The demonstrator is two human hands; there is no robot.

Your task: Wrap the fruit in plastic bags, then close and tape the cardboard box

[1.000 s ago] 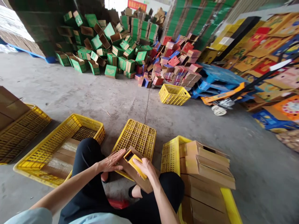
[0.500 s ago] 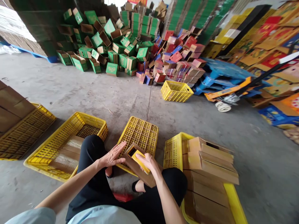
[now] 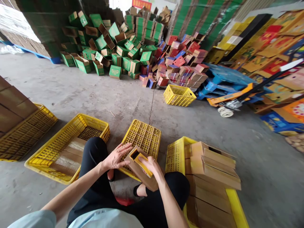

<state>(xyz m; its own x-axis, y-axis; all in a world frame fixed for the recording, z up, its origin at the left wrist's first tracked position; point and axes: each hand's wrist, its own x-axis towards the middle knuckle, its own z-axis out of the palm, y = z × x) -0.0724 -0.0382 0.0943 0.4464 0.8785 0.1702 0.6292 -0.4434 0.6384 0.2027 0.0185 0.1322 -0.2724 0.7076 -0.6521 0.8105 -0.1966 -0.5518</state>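
Observation:
I sit on the floor with a brown cardboard box (image 3: 140,174) across my lap, its yellow inner face (image 3: 142,161) showing at the open end. My left hand (image 3: 117,156) presses flat, fingers spread, against the box's left side. My right hand (image 3: 150,165) grips the yellow flap on the right side. The box rests over an upturned yellow plastic crate (image 3: 142,137) in front of my knees.
A yellow crate (image 3: 231,199) on my right holds a stack of folded brown boxes (image 3: 213,164). Another yellow crate (image 3: 95,122) on my left holds flat cardboard. A further crate (image 3: 35,122) with brown boxes stands far left. Green and red box piles (image 3: 133,47), a yellow crate (image 3: 179,95) and a pallet jack (image 3: 228,101) lie ahead.
My left hand has slid slightly up and along the box's left side, fingers spreading. The box has tilted a little more upright. My right hand stays on the yellow flap.

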